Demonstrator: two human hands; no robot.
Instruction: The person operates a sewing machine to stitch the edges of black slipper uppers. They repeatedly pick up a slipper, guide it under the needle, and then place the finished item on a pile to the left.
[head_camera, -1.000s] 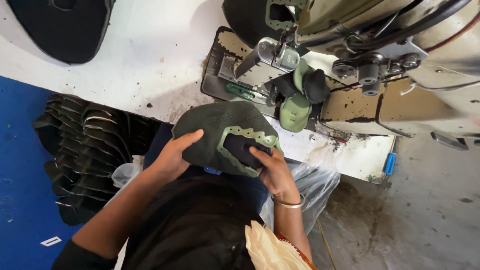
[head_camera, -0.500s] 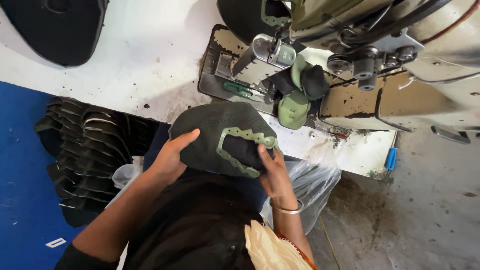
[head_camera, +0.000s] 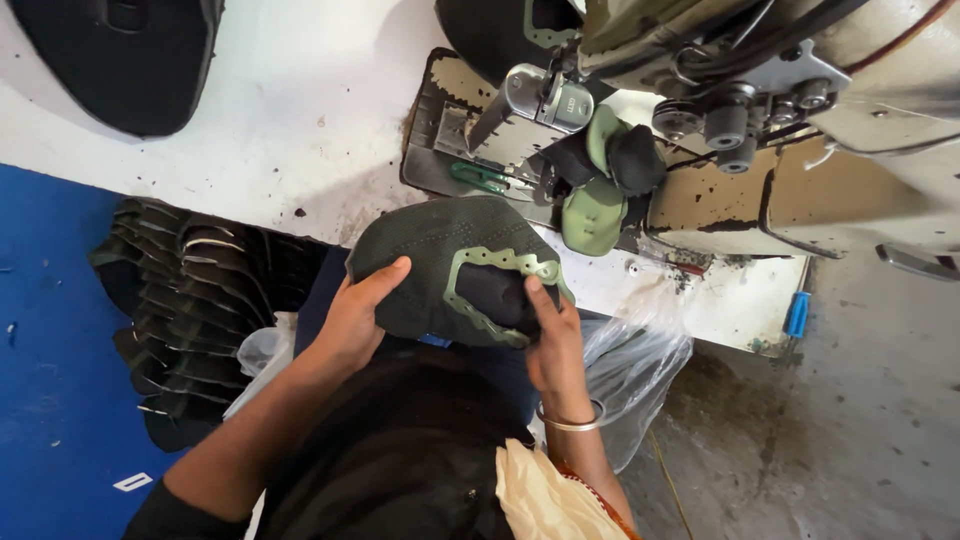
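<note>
White worktable (head_camera: 300, 130) below a sewing machine (head_camera: 800, 150): just before the machine, left hand (head_camera: 355, 320) and right hand (head_camera: 550, 335) clamp a dark green shoe upper (head_camera: 440, 265) at opposite ends, its length spanning between them.

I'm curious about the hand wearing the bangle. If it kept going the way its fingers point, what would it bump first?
The right hand points up across the dark green shoe upper. Past it, probably the green fabric pieces by the sewing machine; depth is unclear.

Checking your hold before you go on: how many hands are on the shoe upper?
2. Left hand grips the dark green shoe upper at its left edge; right hand presses the light green trim.
</note>
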